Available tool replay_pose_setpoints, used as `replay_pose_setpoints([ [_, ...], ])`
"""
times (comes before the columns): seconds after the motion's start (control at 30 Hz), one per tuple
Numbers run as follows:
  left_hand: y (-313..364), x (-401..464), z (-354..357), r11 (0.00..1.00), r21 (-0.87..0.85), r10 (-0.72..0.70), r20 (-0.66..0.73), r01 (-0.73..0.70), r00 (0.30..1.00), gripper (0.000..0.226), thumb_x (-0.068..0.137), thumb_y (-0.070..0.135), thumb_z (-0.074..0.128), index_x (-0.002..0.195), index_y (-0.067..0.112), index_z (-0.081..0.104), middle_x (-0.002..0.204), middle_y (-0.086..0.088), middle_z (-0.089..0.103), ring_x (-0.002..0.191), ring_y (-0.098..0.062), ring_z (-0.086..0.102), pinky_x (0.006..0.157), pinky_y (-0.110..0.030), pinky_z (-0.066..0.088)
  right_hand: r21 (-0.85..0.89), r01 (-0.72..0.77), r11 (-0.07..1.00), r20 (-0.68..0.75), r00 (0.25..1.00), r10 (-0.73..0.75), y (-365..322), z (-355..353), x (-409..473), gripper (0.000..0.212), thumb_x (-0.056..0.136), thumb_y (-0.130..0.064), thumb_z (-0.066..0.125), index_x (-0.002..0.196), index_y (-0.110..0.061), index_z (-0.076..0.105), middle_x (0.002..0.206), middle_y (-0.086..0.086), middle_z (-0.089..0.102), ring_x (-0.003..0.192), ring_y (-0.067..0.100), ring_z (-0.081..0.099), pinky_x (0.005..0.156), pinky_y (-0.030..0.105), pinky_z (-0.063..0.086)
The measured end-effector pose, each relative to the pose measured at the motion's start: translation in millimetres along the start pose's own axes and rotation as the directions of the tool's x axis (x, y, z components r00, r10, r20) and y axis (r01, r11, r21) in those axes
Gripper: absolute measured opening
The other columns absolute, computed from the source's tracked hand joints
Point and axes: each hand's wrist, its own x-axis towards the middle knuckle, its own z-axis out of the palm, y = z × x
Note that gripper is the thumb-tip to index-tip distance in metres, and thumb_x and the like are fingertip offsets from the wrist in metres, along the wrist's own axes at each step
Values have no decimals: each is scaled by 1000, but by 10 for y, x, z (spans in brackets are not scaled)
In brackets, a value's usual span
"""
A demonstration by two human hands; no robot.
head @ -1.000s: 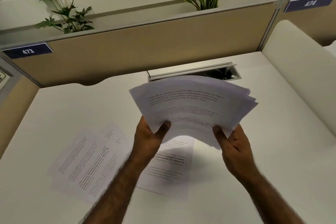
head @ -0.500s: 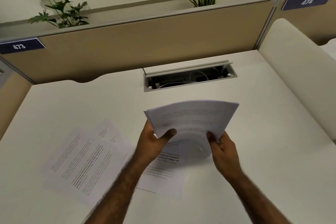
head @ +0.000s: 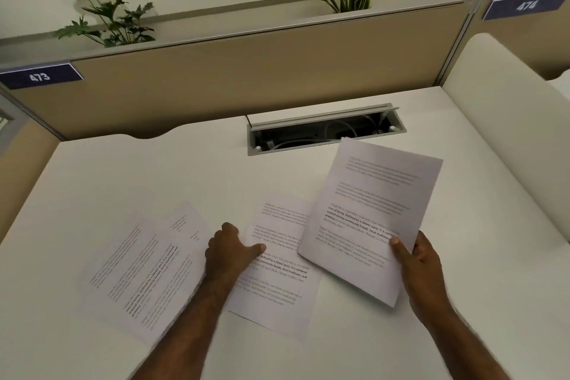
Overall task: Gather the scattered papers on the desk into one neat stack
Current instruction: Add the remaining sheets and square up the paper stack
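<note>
My right hand [head: 416, 262] grips the near right edge of a squared-up stack of printed papers [head: 370, 213], held tilted just above the white desk [head: 154, 173]. A single printed sheet [head: 277, 281] lies flat in the middle, partly under the stack's left edge. My left hand [head: 229, 251] rests on that sheet's left edge, thumb on top of the paper and fingers curled at the edge. To the left lie two overlapping printed sheets [head: 142, 271], flat on the desk.
An open cable tray [head: 324, 133] with wires is sunk into the desk behind the papers. A beige partition [head: 246, 71] with plants closes the back. A white rounded divider [head: 509, 133] borders the right side.
The stack came down and to the right, now held by my right hand alone. My left hand let go of it and dropped onto the middle sheet's left edge.
</note>
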Motion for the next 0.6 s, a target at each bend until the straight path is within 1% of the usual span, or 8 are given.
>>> replay_pose_setpoints([
  [0.07, 18, 37, -28, 996, -80, -21, 63, 26, 998, 78, 65, 57, 91, 118, 12, 54, 114, -7, 67, 107, -31, 68, 92, -44, 58, 57, -52, 997, -9, 999, 53, 56, -35, -26, 32, 108, -18, 64, 133, -37, 67, 133, -9, 77, 123, 24, 72, 111, 58, 55],
  [0.13, 35, 67, -34, 996, -90, -19, 97, 27, 995, 60, 69, 51, 91, 101, 13, 56, 101, -3, 67, 96, -28, 69, 84, -39, 59, 71, -95, 993, -11, 995, 96, 98, -69, -59, 32, 107, -16, 65, 128, -41, 69, 132, -10, 77, 123, 24, 73, 110, 58, 55],
  [0.2, 51, 78, -24, 998, -60, 4, 98, 2, 995, 48, 74, 48, 88, 82, 16, 52, 86, 0, 62, 87, -25, 66, 71, -33, 53, 79, -138, 987, -11, 990, 140, 142, -98, -82, 31, 107, -15, 65, 126, -40, 69, 130, -10, 78, 121, 25, 74, 109, 58, 55],
  [0.23, 58, 74, -17, 997, -79, 20, 89, -13, 996, 45, 78, 45, 86, 77, 17, 52, 82, 1, 60, 84, -24, 63, 67, -30, 49, 85, -156, 984, -13, 987, 158, 156, -109, -91, 31, 107, -14, 65, 125, -39, 69, 128, -12, 79, 120, 24, 74, 109, 57, 56],
  [0.33, 79, 35, -52, 971, -231, 72, 40, -61, 997, 28, 87, 37, 80, 87, 17, 60, 86, 5, 65, 83, -21, 66, 62, -24, 45, 87, -178, 980, -13, 984, 180, 156, -112, -122, 32, 108, -13, 64, 129, -36, 68, 127, -15, 79, 119, 23, 74, 108, 52, 57],
  [0.43, 141, -54, -170, 928, -354, 105, -47, -114, 993, 18, 94, 31, 75, 93, 19, 61, 88, 8, 69, 82, -17, 70, 56, -19, 45, 41, -184, 982, -6, 983, 184, 138, -104, -141, 39, 109, -15, 62, 146, -25, 60, 138, -1, 74, 122, 29, 72, 109, 57, 55],
  [0.5, 219, -114, -269, 905, -385, 154, -105, -182, 983, 9, 98, 26, 69, 103, 22, 62, 93, 6, 71, 82, -15, 69, 61, -22, 49, 15, -181, 983, -2, 984, 181, 126, -97, -141, 42, 109, -16, 61, 150, -22, 57, 140, 2, 73, 122, 29, 72, 110, 59, 55],
  [0.6, 356, -212, -479, 872, -392, 222, -213, -291, 951, 9, 100, 24, 64, 109, 28, 62, 99, 8, 70, 85, -11, 67, 67, -22, 49, 6, -178, 984, -2, 984, 178, 89, -68, -146, 43, 109, -18, 62, 152, -21, 56, 140, 2, 72, 123, 31, 71, 110, 60, 55],
])
